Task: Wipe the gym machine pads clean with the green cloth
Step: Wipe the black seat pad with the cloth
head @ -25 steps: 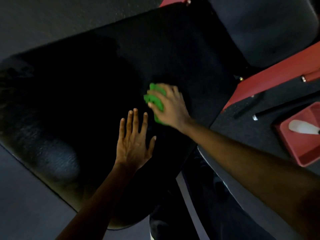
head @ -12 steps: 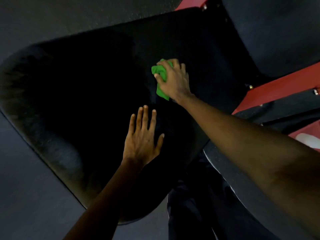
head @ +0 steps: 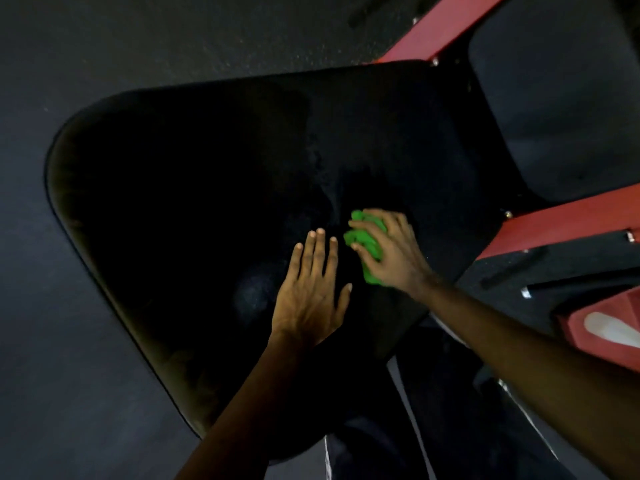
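Observation:
A large black seat pad [head: 194, 188] fills the middle of the head view. My right hand [head: 394, 251] grips a bunched green cloth [head: 365, 242] and holds it down on the pad, right of its centre. Most of the cloth is hidden under my fingers and palm. My left hand [head: 310, 292] lies flat on the pad just left of the cloth, fingers straight and together, holding nothing. A second dark pad [head: 561, 109] stands at the upper right.
Red frame bars [head: 568, 220] of the machine run along the pad's right side and top [head: 436, 29]. A red tray [head: 609, 327] with a white object sits at the right edge. Dark floor [head: 52, 341] surrounds the pad; my dark-clothed legs [head: 398, 427] are below.
My right hand has drawn the cloth back across the pad toward me, ending close beside my left hand. The left hand has stayed flat on the pad.

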A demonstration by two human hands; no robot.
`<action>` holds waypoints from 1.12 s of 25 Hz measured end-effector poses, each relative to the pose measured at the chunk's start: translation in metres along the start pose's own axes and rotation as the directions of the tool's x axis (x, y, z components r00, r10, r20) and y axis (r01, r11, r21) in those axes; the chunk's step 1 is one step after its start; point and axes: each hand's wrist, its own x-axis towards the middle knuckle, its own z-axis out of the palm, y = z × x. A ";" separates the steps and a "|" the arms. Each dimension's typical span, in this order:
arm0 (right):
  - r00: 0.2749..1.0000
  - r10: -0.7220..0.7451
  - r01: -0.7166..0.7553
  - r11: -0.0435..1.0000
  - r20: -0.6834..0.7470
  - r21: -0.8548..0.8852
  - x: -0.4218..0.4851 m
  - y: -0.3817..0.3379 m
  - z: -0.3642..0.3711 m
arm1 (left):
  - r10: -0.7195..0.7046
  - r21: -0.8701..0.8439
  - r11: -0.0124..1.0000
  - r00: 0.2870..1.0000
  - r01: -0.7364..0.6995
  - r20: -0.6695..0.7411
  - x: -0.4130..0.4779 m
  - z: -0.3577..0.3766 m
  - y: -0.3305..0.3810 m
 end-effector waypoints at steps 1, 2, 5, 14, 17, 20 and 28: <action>1.000 -0.012 0.012 1.000 -0.004 -0.010 0.019 0.001 0.000 | 0.002 -0.002 1.000 1.000 -0.002 -0.002 0.000 0.001 0.000; 1.000 -0.015 0.014 1.000 -0.014 -0.013 0.042 -0.002 -0.003 | -0.002 0.003 1.000 1.000 0.002 -0.011 0.000 0.002 0.000; 0.997 0.048 -0.048 0.999 -0.054 0.008 0.113 -0.024 -0.014 | -0.032 -0.014 0.999 0.999 0.032 -0.022 0.001 0.001 0.000; 0.992 -0.107 0.105 0.994 0.074 0.036 -0.004 -0.015 -0.017 | -0.032 0.006 0.999 0.999 0.032 -0.009 0.000 -0.003 0.000; 0.992 -0.105 0.106 0.994 0.069 0.000 -0.018 -0.005 -0.011 | -0.045 0.034 0.998 0.999 0.045 0.003 0.001 0.001 0.001; 0.996 -0.079 0.080 0.997 0.045 -0.018 0.022 -0.012 -0.012 | -0.036 0.041 0.999 0.999 0.036 0.015 0.000 0.000 0.001; 0.993 0.112 -0.112 0.994 -0.041 0.020 0.113 -0.031 -0.020 | -0.049 0.003 0.999 0.999 0.049 0.008 0.001 0.000 0.002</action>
